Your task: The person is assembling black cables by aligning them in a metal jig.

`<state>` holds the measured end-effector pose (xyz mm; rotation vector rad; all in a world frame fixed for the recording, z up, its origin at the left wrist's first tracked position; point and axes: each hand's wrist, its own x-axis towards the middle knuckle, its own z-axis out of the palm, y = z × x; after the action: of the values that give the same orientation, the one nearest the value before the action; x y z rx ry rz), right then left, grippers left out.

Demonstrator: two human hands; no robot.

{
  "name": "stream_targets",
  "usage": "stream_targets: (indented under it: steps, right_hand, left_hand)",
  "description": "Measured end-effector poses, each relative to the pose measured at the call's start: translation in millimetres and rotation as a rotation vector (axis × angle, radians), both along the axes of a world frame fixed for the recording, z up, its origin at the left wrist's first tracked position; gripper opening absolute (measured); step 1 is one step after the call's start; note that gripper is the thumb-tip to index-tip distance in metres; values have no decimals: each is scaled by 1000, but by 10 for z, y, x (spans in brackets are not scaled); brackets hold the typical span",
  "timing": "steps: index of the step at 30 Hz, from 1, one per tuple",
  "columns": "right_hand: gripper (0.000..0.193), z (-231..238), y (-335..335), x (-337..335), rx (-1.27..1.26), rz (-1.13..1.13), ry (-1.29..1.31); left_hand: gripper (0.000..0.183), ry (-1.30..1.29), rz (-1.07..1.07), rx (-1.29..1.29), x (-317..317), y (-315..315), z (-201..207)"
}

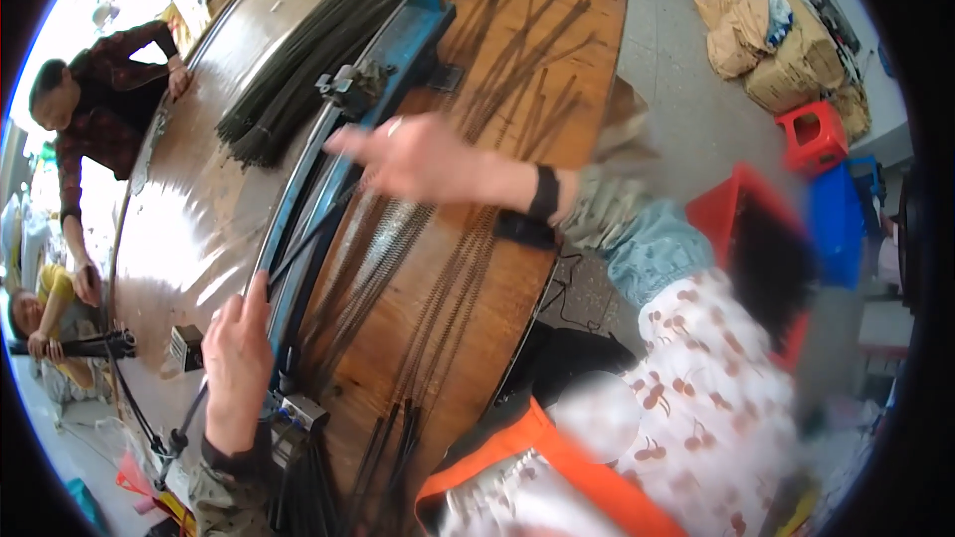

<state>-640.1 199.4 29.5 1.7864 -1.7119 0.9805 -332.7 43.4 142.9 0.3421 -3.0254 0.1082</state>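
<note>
A long blue metal rail fixture (425,28) runs diagonally over the work table, with a metal clamp block (355,89) on it. My left hand (239,356) is closed at the rail's near part, its fingertips at the lower end of a thin black strip (310,241). That strip slants up along the rail toward my right hand (410,157). Motion blurs my right hand, which reaches across the rail just below the clamp block with one finger stretched forward. Its other fingers are partly hidden, and whether they grip the strip is unclear.
Coiled, spring-like dark rods (438,308) lie on the wooden board (587,0). A thick bundle of dark rods (288,89) rests beyond the rail. Two people (109,99) are at the table's far left. A red bin (731,209), red stool (811,134) and sacks (796,65) stand right.
</note>
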Motion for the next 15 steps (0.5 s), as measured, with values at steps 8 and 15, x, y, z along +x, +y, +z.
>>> stream_targets:
  steps: [8, 15]
  right_hand:
    - [8, 23, -417, 508, -296, 414, -465]
    - [21, 236, -212, 369, -252, 295, -447]
  left_hand:
    - [39, 32, -42, -74, 362, -181, 257]
    - [31, 113, 62, -116, 365, -21, 789]
